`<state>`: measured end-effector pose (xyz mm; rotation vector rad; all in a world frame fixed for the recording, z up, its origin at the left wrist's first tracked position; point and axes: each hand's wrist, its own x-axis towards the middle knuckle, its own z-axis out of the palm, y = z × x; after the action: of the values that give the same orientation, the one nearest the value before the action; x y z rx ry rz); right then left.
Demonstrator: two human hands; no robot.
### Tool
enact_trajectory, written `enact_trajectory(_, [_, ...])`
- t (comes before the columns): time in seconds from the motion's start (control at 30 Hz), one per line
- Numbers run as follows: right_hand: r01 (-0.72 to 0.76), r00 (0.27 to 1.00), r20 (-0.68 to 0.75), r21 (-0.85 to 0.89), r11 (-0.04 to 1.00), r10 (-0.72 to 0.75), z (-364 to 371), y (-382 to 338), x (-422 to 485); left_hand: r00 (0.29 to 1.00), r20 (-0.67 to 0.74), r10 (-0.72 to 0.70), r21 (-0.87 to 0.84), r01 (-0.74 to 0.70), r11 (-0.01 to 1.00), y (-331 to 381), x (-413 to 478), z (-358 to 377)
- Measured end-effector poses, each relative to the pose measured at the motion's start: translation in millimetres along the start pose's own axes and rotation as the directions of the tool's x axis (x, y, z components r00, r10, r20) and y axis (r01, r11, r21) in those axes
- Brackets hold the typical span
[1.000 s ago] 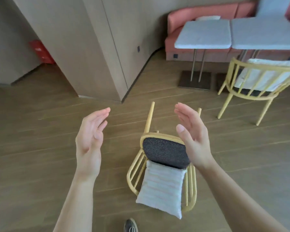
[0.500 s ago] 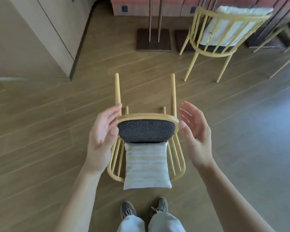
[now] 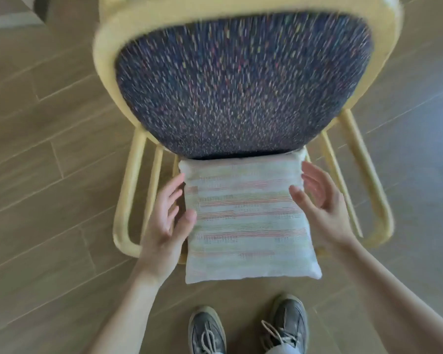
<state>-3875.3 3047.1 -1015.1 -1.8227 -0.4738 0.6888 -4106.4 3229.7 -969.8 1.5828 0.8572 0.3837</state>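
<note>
A yellow chair lies tipped on its back on the wooden floor, its dark speckled seat facing up towards me and blurred. A pale striped cushion lies against the chair's backrest rails, below the seat. My left hand is at the cushion's left edge, fingers straight, thumb touching the fabric. My right hand is at the cushion's right edge, fingers spread and relaxed, partly over the cushion's corner. Neither hand grips anything.
My two grey sneakers stand on the wooden floor just below the cushion. A wall base shows at the top left corner. Darker floor lies to the right.
The view has dropped much closer to the fallen chair. Both hands have moved down from beside the seat to the two side edges of the cushion.
</note>
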Motion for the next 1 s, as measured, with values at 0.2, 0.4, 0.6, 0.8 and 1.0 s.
enact_trajectory(0.2, [-0.201, 0.977, 0.089, 0.082, 0.976, 0.194, 18.9, 183.3, 0.3, 0.992, 0.037, -0.124, 0.059, 0.122, 0.991, -192.1, 21.7, 35.6])
enact_trajectory(0.4, [-0.37, 0.925, 0.134, 0.095, 0.924, 0.356, 17.5, 221.9, 12.4, 0.983, -0.03, -0.182, -0.069, 0.179, 0.981, -255.5, 32.9, 40.2])
enact_trajectory(0.6, [-0.35, 0.935, 0.107, 0.137, 0.927, 0.337, 23.5, 206.9, 7.2, 0.974, -0.065, -0.215, -0.05, 0.212, 0.976, -242.1, 33.6, 42.8])
enact_trajectory(0.8, [-0.429, 0.903, 0.111, 0.163, 0.888, 0.415, -3.4, 100.9, -38.3, 0.952, -0.05, -0.303, -0.073, 0.3, 0.951, -126.6, -4.7, 10.6])
enact_trajectory(1.0, [-0.54, 0.838, 0.168, 0.127, 0.832, 0.519, -48.3, -53.4, -58.9, 0.919, -0.053, -0.391, -0.104, 0.384, 0.917, 24.1, -36.5, -19.6])
